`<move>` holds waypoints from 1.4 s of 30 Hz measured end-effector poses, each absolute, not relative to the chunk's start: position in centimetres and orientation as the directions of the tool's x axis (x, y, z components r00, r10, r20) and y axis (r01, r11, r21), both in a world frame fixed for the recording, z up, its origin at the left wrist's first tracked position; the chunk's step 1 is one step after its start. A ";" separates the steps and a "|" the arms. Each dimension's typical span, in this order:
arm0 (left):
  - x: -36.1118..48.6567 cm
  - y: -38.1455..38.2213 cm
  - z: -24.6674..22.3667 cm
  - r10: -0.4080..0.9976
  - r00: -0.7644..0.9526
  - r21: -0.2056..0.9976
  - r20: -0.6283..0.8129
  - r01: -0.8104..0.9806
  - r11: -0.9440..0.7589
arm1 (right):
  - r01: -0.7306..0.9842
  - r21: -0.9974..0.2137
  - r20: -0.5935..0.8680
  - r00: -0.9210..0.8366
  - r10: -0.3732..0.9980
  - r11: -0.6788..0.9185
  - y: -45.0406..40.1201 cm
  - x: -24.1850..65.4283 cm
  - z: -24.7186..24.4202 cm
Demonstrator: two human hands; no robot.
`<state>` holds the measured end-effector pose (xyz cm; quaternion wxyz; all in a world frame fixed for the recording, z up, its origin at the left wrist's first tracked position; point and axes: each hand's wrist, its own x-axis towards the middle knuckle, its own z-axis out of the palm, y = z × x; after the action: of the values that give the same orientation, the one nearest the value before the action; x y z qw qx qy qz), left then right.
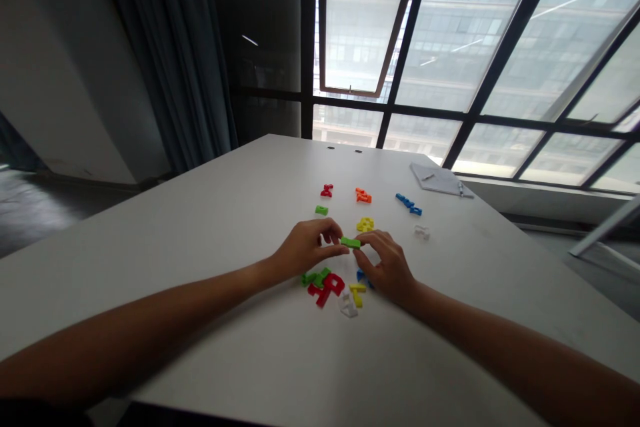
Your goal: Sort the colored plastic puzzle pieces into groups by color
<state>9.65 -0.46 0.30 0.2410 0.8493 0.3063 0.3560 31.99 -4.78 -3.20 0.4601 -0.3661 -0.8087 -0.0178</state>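
Between my two hands, above the table, is a small green plastic block [351, 243]. My left hand [313, 245] pinches its left end with thumb and fingers, and my right hand [387, 263] grips its right end. Below them lies a mixed pile: green blocks [316, 277], red blocks [327, 287], a white block [348, 305] and a yellow block [357, 293]. Blue pieces [362, 275] there are partly covered by my right hand. Just beyond the hands sit yellow blocks [365, 224] and a single green block [321, 210].
Farther back on the white table [240, 213] are red blocks [327, 191], orange blocks [363, 195], a diagonal row of blue blocks [409, 204] and a clear whitish block [421, 231]. A notepad with a pen [440, 180] lies near the right edge. Windows stand behind.
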 end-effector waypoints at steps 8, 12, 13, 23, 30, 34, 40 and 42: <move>8.9 -0.5 0.3 0.572 0.632 0.480 0.524 0.335 -0.810 | 0.606 -0.330 0.736 -0.315 0.599 0.724 -4.9 32.0 -3.0; 8.7 -0.4 0.1 0.547 0.645 0.424 0.534 0.356 -0.833 | 0.620 -0.338 0.718 -0.316 0.620 0.708 -5.1 31.9 -2.8; 8.7 -0.4 0.1 0.548 0.644 0.420 0.533 0.361 -0.833 | 0.621 -0.341 0.715 -0.315 0.624 0.705 -5.1 31.9 -2.8; 7.4 2.6 0.3 0.637 0.531 0.405 0.559 0.496 -0.768 | 0.643 -0.491 0.615 -0.223 0.756 0.589 -4.8 31.7 -3.2; 5.2 8.7 -2.2 0.803 0.470 0.406 0.366 0.696 -0.592 | 0.659 -0.452 0.574 -0.301 0.761 0.601 -4.6 31.6 -3.4; 5.3 9.2 -3.2 0.865 0.376 0.487 0.332 0.717 -0.499 | 0.662 -0.452 0.561 -0.310 0.767 0.598 -4.5 31.6 -3.5; 5.5 8.5 -2.8 0.820 0.465 0.440 0.335 0.693 -0.572 | 0.647 -0.458 0.553 -0.330 0.765 0.610 -4.6 31.5 -3.4; 5.5 8.3 -2.7 0.804 0.499 0.438 0.324 0.674 -0.595 | 0.645 -0.452 0.553 -0.339 0.761 0.616 -4.7 31.5 -3.3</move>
<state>5.55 8.34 -2.67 0.1281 0.8562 0.4315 0.2538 31.51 -4.66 -3.35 0.3798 -0.4315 -0.8147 0.0761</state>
